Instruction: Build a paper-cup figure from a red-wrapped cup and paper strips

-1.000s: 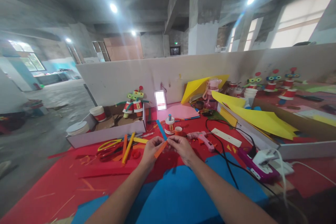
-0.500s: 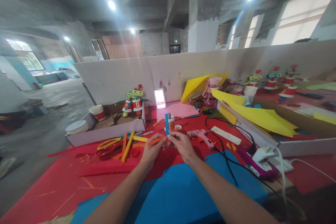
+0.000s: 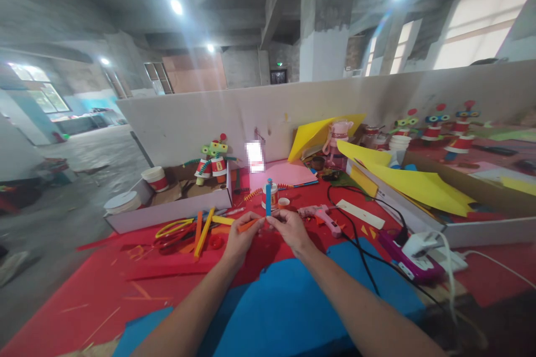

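My left hand (image 3: 239, 241) is closed, pinching an orange paper strip (image 3: 248, 226) that points to the left. In the fingertips of my right hand (image 3: 292, 232), also closed, is the lower end of a blue paper strip (image 3: 268, 201), which stands upright. The two strips meet at my fingertips; whether they are stuck together I cannot tell. Just behind the blue strip stands a white glue bottle (image 3: 274, 198) with a red label, partly covered by it. Its small white cap (image 3: 283, 202) sits to the right. A pink glue gun (image 3: 324, 220) lies right of my right hand.
Scissors (image 3: 173, 230) and yellow and orange strips (image 3: 204, 234) lie at left. Behind them, a box (image 3: 176, 216) holds paper-cup robot figures (image 3: 218, 164). Blue sheets (image 3: 268, 312) lie under my forearms. At right are black cables (image 3: 363, 259), a purple power strip (image 3: 412, 259) and a box (image 3: 481, 234).
The blue strip has shifted slightly right and appears a little shorter. My fingertips have drawn closer about the joint, and less of the orange strip shows.
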Action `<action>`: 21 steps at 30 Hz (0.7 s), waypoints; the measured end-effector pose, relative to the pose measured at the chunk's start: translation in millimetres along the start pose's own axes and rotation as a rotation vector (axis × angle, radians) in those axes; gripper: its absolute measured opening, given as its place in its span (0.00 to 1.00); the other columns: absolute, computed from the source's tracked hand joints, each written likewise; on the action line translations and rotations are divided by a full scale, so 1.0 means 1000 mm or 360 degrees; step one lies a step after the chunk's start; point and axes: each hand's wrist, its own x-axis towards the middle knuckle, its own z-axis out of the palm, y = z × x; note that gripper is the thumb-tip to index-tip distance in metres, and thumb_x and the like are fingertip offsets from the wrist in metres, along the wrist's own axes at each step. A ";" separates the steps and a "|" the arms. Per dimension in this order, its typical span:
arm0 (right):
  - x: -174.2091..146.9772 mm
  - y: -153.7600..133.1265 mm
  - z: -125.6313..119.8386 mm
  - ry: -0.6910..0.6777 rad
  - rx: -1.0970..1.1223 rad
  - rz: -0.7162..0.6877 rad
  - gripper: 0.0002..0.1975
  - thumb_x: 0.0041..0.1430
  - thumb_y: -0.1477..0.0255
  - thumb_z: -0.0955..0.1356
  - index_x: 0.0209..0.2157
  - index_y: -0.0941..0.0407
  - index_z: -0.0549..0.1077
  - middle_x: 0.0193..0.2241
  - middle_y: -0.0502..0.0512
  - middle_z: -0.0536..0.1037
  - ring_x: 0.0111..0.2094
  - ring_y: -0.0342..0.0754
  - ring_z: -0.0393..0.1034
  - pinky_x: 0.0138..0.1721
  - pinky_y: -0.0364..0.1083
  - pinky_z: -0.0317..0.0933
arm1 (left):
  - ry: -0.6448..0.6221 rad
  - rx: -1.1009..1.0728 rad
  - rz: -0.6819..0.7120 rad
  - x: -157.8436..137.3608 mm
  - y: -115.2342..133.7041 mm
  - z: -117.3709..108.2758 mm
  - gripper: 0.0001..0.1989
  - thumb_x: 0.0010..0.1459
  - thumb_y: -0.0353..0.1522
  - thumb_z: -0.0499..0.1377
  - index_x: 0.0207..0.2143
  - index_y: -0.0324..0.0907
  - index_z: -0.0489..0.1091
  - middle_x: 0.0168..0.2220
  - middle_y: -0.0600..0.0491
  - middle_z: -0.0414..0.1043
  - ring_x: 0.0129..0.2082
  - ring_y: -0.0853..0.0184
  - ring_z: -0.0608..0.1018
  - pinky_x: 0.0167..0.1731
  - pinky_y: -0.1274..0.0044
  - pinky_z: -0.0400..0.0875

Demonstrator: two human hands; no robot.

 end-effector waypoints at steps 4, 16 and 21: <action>0.002 0.000 -0.001 0.0076 -0.0137 -0.0093 0.15 0.48 0.59 0.71 0.28 0.58 0.76 0.21 0.53 0.77 0.25 0.48 0.73 0.31 0.45 0.65 | 0.0042 -0.0176 0.0007 0.001 -0.002 0.000 0.12 0.47 0.38 0.67 0.24 0.38 0.71 0.19 0.57 0.67 0.21 0.73 0.67 0.23 0.81 0.61; -0.002 -0.004 0.003 0.0004 0.0209 0.0023 0.18 0.42 0.57 0.74 0.27 0.58 0.76 0.25 0.52 0.79 0.26 0.47 0.73 0.34 0.46 0.68 | -0.0005 -0.0089 -0.0055 0.006 -0.007 0.000 0.18 0.41 0.42 0.69 0.24 0.39 0.68 0.19 0.57 0.71 0.18 0.74 0.69 0.22 0.81 0.64; -0.004 -0.007 0.002 -0.0091 0.0182 0.0125 0.19 0.41 0.56 0.75 0.26 0.59 0.76 0.20 0.50 0.77 0.24 0.47 0.72 0.34 0.47 0.68 | -0.0007 -0.0033 -0.0062 0.009 -0.008 -0.004 0.18 0.42 0.42 0.69 0.23 0.38 0.68 0.17 0.58 0.69 0.18 0.75 0.68 0.22 0.82 0.62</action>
